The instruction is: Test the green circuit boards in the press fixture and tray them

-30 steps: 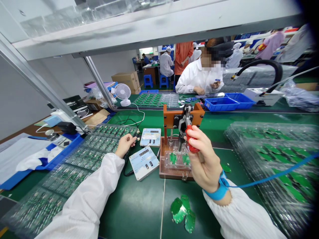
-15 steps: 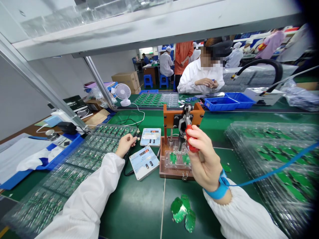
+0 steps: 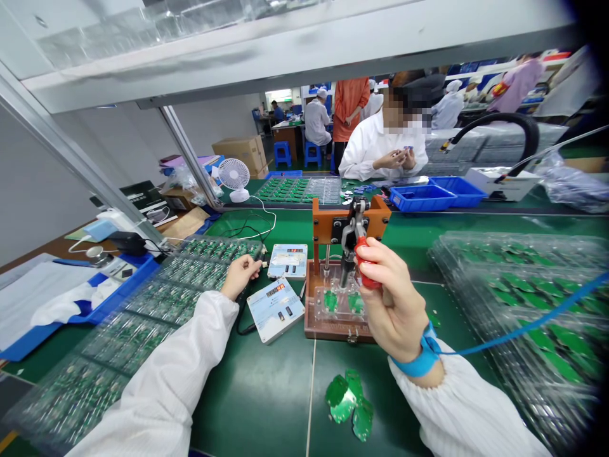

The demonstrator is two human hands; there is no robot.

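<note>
My right hand (image 3: 394, 304), with a blue wrist strap (image 3: 421, 355), is wrapped round the red handle (image 3: 366, 263) of a toggle clamp (image 3: 354, 222). The clamp is mounted on an orange and brown test fixture (image 3: 328, 329). Green circuit boards (image 3: 330, 301) lie under its clear plate. My left hand (image 3: 242, 276) rests at the edge of a clear tray of circuit boards (image 3: 181, 279), fingers curled and pinched together; anything between them is hidden. Two white boxes with red digit displays, a near one (image 3: 276, 311) and a far one (image 3: 288, 261), sit between my hands.
Several loose green boards (image 3: 363, 419) lie on the green mat in front of the fixture. Stacked clear trays of boards (image 3: 533, 292) stand at the right. A small fan (image 3: 234, 174) and blue bins (image 3: 423, 198) are farther back. A co-worker (image 3: 375, 149) sits opposite.
The digits on both displays have changed. My right hand keeps its grip on the red handle with hardly any movement, and my left hand stays in place.
</note>
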